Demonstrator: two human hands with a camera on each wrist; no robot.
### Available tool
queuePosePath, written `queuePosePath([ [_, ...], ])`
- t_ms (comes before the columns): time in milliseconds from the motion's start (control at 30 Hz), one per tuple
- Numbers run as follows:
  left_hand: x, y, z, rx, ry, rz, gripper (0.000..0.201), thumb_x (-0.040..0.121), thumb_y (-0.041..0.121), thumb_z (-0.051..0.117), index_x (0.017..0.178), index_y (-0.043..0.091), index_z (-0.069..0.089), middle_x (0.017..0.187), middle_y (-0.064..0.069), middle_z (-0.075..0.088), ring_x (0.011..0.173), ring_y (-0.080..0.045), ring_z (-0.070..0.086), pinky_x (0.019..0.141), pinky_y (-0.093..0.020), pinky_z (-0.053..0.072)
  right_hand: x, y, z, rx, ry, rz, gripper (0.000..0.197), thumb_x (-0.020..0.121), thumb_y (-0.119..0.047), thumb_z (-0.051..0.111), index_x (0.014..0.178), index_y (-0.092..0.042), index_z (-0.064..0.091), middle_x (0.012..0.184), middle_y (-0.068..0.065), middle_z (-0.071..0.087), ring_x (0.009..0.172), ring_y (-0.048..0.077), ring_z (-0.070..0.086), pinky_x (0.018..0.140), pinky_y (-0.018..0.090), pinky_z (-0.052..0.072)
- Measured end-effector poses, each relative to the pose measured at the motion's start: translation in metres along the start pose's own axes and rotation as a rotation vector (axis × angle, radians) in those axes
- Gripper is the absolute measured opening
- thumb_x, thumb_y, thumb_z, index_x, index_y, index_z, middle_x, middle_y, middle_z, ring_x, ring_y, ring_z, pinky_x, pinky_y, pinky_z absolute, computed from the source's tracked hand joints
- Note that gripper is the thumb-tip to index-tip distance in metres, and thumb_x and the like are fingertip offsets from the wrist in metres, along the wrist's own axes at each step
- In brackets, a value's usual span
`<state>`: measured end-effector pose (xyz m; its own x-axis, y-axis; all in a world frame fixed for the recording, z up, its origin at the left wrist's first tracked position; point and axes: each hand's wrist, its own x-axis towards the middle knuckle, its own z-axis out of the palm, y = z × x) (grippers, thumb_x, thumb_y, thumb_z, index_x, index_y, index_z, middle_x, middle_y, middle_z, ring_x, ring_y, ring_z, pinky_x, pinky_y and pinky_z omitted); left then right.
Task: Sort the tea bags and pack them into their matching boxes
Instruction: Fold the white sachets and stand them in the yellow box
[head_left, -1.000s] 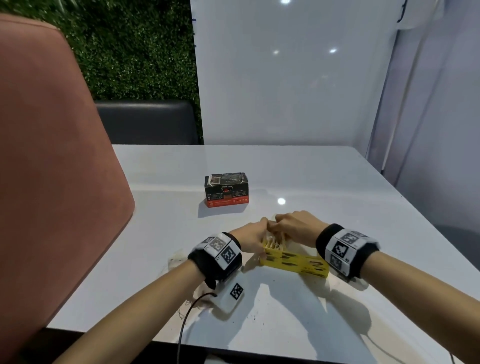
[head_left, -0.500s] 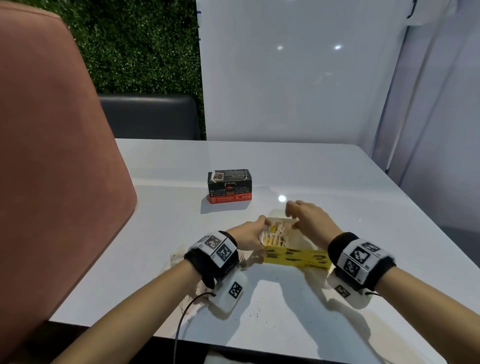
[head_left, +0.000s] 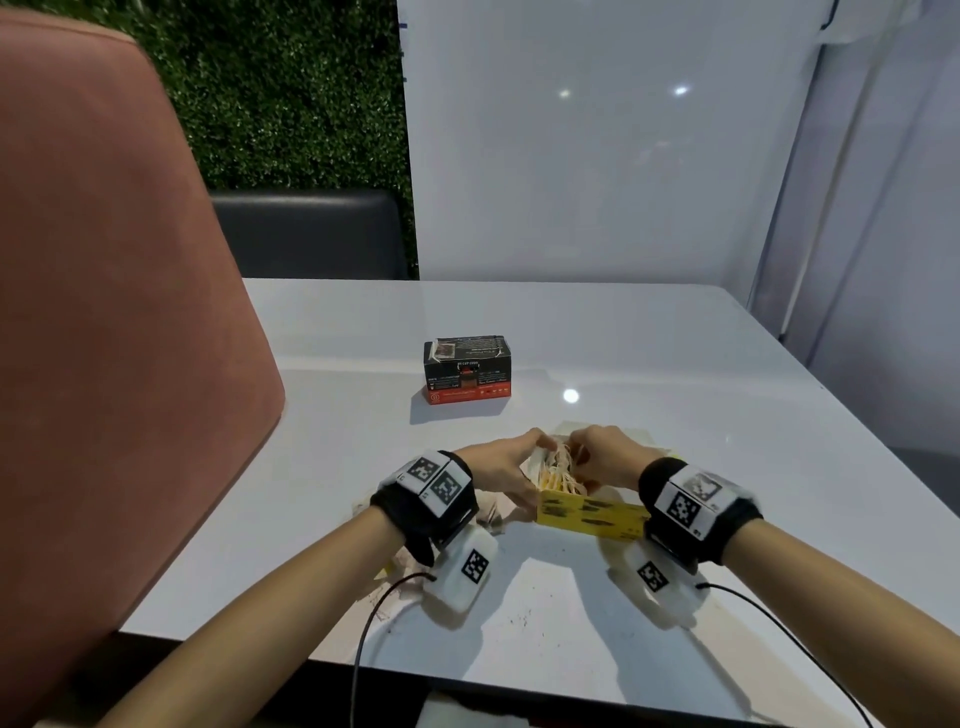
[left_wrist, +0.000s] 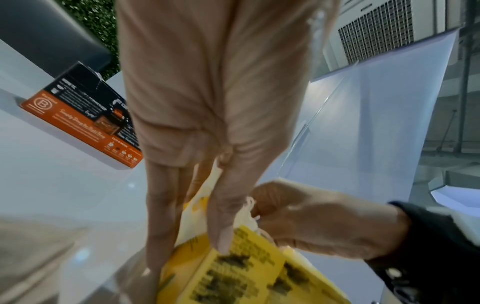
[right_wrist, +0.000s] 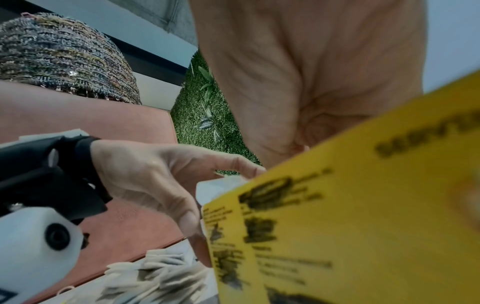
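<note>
Near the front edge of the white table (head_left: 675, 364) lies the open yellow cardboard tea box (head_left: 592, 514); the left hand (head_left: 506, 467) pinches its thin, likely crushable mouth; the right hand (head_left: 605, 457) curls its fingers on light, limp paper tea bags (head_left: 558, 467) inside; probably better gripped by bodies than strings

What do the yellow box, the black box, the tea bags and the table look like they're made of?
The yellow box: likely thin cardboard, matt print; its open flap shows a thin edge. The black box: cardboard, folded top flaps, slight sheen. The tea bags: whitish filter paper, crumpled, with strings. The table: hard glossy white top mirroring lights; laminate, glass or stone, unclear.
</note>
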<state>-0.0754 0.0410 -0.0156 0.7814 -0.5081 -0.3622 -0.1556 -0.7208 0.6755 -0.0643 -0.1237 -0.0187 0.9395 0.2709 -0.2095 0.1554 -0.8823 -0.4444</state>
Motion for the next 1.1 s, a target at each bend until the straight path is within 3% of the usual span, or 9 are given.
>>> queuePosePath([
  [67,-0.010,-0.003,-0.006,0.004,0.021,0.033,0.075,0.085,0.002,0.062,0.144,0.023,0.020,0.144,-0.018,0.038,0.107,-0.031,0.062,0.087,-0.034,0.053,-0.004,0.003,-0.003,-0.030,-0.009,0.004,0.015,0.090,-0.002,0.053,0.101,-0.001,0.064,0.103,0.018,0.069,0.067,0.019,0.064,0.071,0.026,0.055],
  [133,-0.031,-0.007,-0.017,0.023,0.095,0.042,0.076,0.087,0.005,0.060,0.147,0.027,0.017,0.154,-0.014,0.021,0.117,-0.028,0.057,0.094,-0.037,0.051,-0.012,0.004,-0.010,-0.112,0.017,0.016,0.017,0.089,-0.003,0.056,0.104,-0.003,0.062,0.107,0.016,0.068,0.080,0.024,0.064,0.078,0.028,0.052],
  [233,-0.073,-0.025,-0.037,-0.021,0.222,0.032,0.062,0.090,0.006,0.057,0.142,0.025,0.030,0.143,-0.010,0.041,0.111,-0.022,0.060,0.090,-0.032,0.052,-0.029,-0.001,-0.020,-0.286,0.158,-0.057,0.022,0.091,-0.010,0.056,0.113,-0.006,0.059,0.111,0.011,0.064,0.095,0.024,0.062,0.080,0.025,0.047],
  [333,-0.110,-0.049,-0.044,0.046,0.358,-0.063,0.031,0.090,0.005,0.056,0.118,0.019,0.053,0.115,-0.006,0.061,0.092,-0.015,0.064,0.073,-0.021,0.054,-0.050,-0.025,-0.017,-0.279,0.256,-0.214,0.014,0.092,-0.013,0.055,0.106,-0.011,0.059,0.105,0.007,0.063,0.092,0.023,0.060,0.074,0.028,0.047],
  [467,-0.129,-0.070,-0.022,0.178,0.387,-0.187,0.008,0.088,0.011,0.057,0.093,0.017,0.059,0.094,0.001,0.064,0.076,-0.008,0.063,0.062,-0.015,0.047,-0.050,-0.062,0.015,-0.243,0.121,-0.346,0.017,0.090,-0.018,0.059,0.105,-0.010,0.063,0.105,0.008,0.065,0.095,0.024,0.060,0.073,0.026,0.043],
  [633,-0.127,-0.082,0.005,0.392,0.387,-0.225,0.010,0.087,0.019,0.059,0.085,0.022,0.051,0.087,0.008,0.051,0.088,-0.012,0.049,0.071,-0.024,0.036,-0.031,-0.086,0.069,-0.378,-0.031,-0.367,0.030,0.089,-0.022,0.056,0.115,-0.006,0.054,0.114,0.014,0.053,0.103,0.034,0.056,0.075,0.036,0.044],
  [833,-0.109,-0.084,0.014,0.423,0.434,-0.349,0.021,0.089,0.032,0.058,0.102,0.017,0.052,0.108,-0.003,0.052,0.102,-0.021,0.052,0.078,-0.031,0.040,-0.035,-0.100,0.092,-0.480,-0.054,-0.350,0.060,0.083,-0.033,0.065,0.128,-0.005,0.039,0.126,0.016,0.042,0.115,0.033,0.046,0.084,0.041,0.044],
  [1000,-0.097,-0.083,0.020,0.477,0.416,-0.360,0.018,0.087,0.026,0.058,0.094,0.020,0.042,0.113,-0.006,0.053,0.104,-0.025,0.051,0.072,-0.029,0.035,-0.038,-0.099,0.098,-0.375,-0.032,-0.358,0.038,0.091,-0.014,0.052,0.125,-0.003,0.041,0.126,0.020,0.041,0.108,0.035,0.053,0.081,0.041,0.044],
  [1100,-0.096,-0.086,0.019,0.367,0.430,-0.370,0.017,0.084,0.022,0.063,0.092,0.021,0.047,0.108,-0.006,0.058,0.101,-0.023,0.054,0.075,-0.030,0.041,-0.034,-0.096,0.096,-0.212,-0.048,-0.324,0.032,0.086,-0.006,0.058,0.116,-0.003,0.049,0.123,0.019,0.042,0.098,0.034,0.055,0.080,0.037,0.043],
])
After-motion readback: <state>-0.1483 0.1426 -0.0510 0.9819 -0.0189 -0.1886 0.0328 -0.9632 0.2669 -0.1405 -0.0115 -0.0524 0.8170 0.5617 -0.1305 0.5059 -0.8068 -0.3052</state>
